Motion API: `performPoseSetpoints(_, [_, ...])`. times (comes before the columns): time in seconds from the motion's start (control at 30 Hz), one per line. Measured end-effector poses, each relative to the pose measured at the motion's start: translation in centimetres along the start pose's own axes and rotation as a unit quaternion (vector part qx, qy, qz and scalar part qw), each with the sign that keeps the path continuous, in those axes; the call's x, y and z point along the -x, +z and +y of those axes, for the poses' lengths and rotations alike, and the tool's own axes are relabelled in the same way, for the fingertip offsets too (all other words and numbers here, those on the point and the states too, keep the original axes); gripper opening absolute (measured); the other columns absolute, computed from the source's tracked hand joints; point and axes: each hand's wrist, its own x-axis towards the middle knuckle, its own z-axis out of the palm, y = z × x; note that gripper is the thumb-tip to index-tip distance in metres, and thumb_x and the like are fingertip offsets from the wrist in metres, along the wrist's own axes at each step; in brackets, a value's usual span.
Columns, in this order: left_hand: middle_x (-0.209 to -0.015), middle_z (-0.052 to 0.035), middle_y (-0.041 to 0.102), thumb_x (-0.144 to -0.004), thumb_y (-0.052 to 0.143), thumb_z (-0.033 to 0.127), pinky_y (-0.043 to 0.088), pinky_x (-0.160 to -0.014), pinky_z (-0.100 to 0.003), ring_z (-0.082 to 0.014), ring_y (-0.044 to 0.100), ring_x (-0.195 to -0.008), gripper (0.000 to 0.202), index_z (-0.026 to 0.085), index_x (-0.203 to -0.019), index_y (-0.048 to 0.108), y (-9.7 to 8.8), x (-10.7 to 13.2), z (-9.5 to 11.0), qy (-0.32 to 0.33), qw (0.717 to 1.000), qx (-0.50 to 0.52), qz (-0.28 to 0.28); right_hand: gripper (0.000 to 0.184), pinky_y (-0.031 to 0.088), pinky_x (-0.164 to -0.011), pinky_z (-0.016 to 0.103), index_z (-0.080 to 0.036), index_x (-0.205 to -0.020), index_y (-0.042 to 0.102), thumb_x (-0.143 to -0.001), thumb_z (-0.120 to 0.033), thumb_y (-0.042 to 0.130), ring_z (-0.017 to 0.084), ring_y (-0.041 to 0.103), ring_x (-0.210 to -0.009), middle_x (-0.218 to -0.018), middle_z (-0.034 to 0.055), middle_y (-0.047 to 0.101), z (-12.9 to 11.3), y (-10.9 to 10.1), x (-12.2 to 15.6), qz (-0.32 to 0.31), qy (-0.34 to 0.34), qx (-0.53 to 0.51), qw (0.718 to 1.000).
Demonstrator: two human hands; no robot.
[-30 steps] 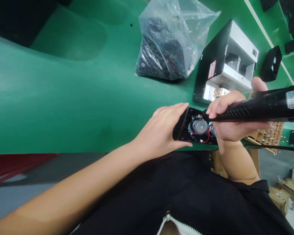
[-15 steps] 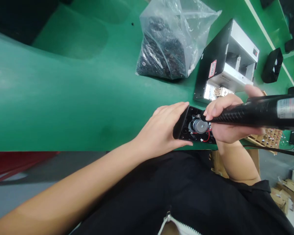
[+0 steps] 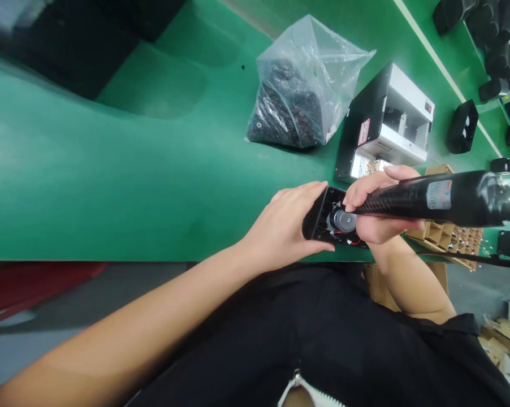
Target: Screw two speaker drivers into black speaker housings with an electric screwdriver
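My left hand [image 3: 286, 217] grips the edge of a black plastic panel [image 3: 320, 223], which holds a round speaker with a silver magnet [image 3: 344, 221] and thin red wiring [image 3: 355, 242]. My right hand [image 3: 377, 210] is wrapped around a black electric screwdriver [image 3: 424, 199], whose body runs off to the right. Its tip sits at the panel near the speaker, mostly hidden by my fingers. My right hand also hides the right part of the panel.
A clear plastic bag of small dark parts [image 3: 289, 96] and a black-and-silver machine [image 3: 384, 121] stand on the green bench top [image 3: 111, 169]. Black housings [image 3: 462, 127] lie at the far right, beside a cardboard tray [image 3: 444, 240].
My right hand and the screwdriver have moved left over the panel, now covering the part holding a second speaker. The view has also shifted slightly. My left hand keeps its grip.
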Motion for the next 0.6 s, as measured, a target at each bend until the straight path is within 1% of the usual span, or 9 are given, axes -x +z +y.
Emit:
performPoseSetpoints(0.1, [-0.187, -0.0285, 0.063, -0.090, 0.099, 0.087, 0.054, -0.142, -0.070, -0.0526, 0.063, -0.173, 0.132, 0.021, -0.190, 0.044, 0.0, -0.1, 0.1, -0.006, 1.000, 0.000, -0.004, 0.076, 0.044, -0.041, 0.031, -0.042, -0.140, 0.069, -0.109, -0.102, 0.034, 0.016, 0.044, -0.039, -0.066, -0.0092, 0.061, 1.2, 1.4, -0.9, 0.055, -0.120, -0.046, 0.990])
performPoseSetpoints(0.17, [-0.187, -0.0294, 0.063, -0.091, 0.099, 0.087, 0.054, -0.143, -0.070, -0.0523, 0.063, -0.174, 0.131, 0.019, -0.189, 0.045, -0.1, -0.1, 0.1, -0.005, 1.000, 0.000, -0.004, 0.075, 0.036, -0.033, 0.027, -0.042, -0.142, 0.071, -0.112, -0.098, 0.031, 0.014, 0.037, -0.032, -0.062, -0.0111, 0.058, 2.1, 1.9, -1.5, 0.064, -0.190, -0.051, 0.978])
performPoseSetpoints(0.2, [-0.186, -0.0296, 0.063, -0.092, 0.098, 0.087, 0.054, -0.143, -0.070, -0.0521, 0.063, -0.174, 0.131, 0.018, -0.189, 0.045, -0.1, -0.1, 0.2, -0.006, 1.000, 0.000, -0.006, 0.076, 0.035, -0.032, 0.026, -0.041, -0.143, 0.072, -0.113, -0.097, 0.031, 0.013, 0.036, -0.030, -0.060, -0.0115, 0.057, 2.4, 2.1, -1.6, 0.066, -0.206, -0.045, 0.975])
performPoseSetpoints(0.27, [-0.186, -0.0294, 0.064, -0.091, 0.098, 0.088, 0.054, -0.143, -0.070, -0.0521, 0.063, -0.174, 0.131, 0.019, -0.189, 0.045, -0.1, -0.2, 0.2, -0.009, 1.000, 0.000, -0.010, 0.075, 0.039, -0.032, 0.027, -0.039, -0.143, 0.071, -0.113, -0.096, 0.031, 0.015, 0.043, -0.031, -0.062, -0.0103, 0.060, 2.5, 2.2, -1.6, 0.069, -0.206, -0.027, 0.976])
performPoseSetpoints(0.33, [-0.186, -0.0287, 0.064, -0.090, 0.099, 0.088, 0.054, -0.142, -0.070, -0.0522, 0.063, -0.173, 0.132, 0.020, -0.189, 0.044, -0.2, -0.1, 0.1, -0.009, 1.000, -0.001, -0.014, 0.073, 0.045, -0.035, 0.028, -0.038, -0.143, 0.071, -0.114, -0.094, 0.033, 0.015, 0.049, -0.035, -0.065, -0.0084, 0.063, 2.1, 2.3, -1.5, 0.080, -0.192, -0.015, 0.978])
performPoseSetpoints(0.4, [-0.186, -0.0278, 0.064, -0.090, 0.100, 0.085, 0.054, -0.142, -0.070, -0.0518, 0.063, -0.174, 0.132, 0.021, -0.190, 0.043, -0.2, -0.1, 0.0, -0.007, 1.000, -0.005, -0.018, 0.070, 0.048, -0.038, 0.027, -0.037, -0.143, 0.072, -0.115, -0.092, 0.039, 0.015, 0.051, -0.037, -0.068, -0.0078, 0.065, 1.0, 2.1, -1.5, 0.071, -0.176, -0.018, 0.982])
performPoseSetpoints(0.47, [-0.187, -0.0273, 0.064, -0.091, 0.101, 0.082, 0.055, -0.142, -0.069, -0.0514, 0.063, -0.174, 0.131, 0.022, -0.191, 0.042, -0.3, 0.0, 0.0, -0.007, 1.000, -0.013, -0.022, 0.065, 0.048, -0.038, 0.026, -0.039, -0.143, 0.073, -0.117, -0.089, 0.041, 0.014, 0.052, -0.037, -0.069, -0.0083, 0.063, -0.7, 1.5, -2.1, 0.062, -0.149, -0.026, 0.986])
performPoseSetpoints(0.53, [-0.187, -0.0279, 0.063, -0.091, 0.101, 0.082, 0.056, -0.142, -0.069, -0.0516, 0.063, -0.175, 0.130, 0.022, -0.191, 0.041, -0.4, 0.1, -0.1, -0.008, 0.999, -0.021, -0.027, 0.063, 0.048, -0.040, 0.024, -0.040, -0.143, 0.074, -0.120, -0.084, 0.036, 0.012, 0.052, -0.038, -0.070, -0.0088, 0.060, -2.8, 0.4, -3.3, 0.097, -0.140, -0.022, 0.985])
performPoseSetpoints(0.6, [-0.187, -0.0285, 0.063, -0.092, 0.099, 0.083, 0.056, -0.141, -0.070, -0.0524, 0.063, -0.174, 0.130, 0.021, -0.190, 0.041, -0.4, 0.2, -0.1, -0.007, 0.999, -0.029, -0.031, 0.069, 0.046, -0.043, 0.022, -0.041, -0.139, 0.076, -0.120, -0.086, 0.028, 0.010, 0.049, -0.039, -0.072, -0.0089, 0.056, -4.7, -0.9, -4.6, 0.161, -0.167, -0.004, 0.973])
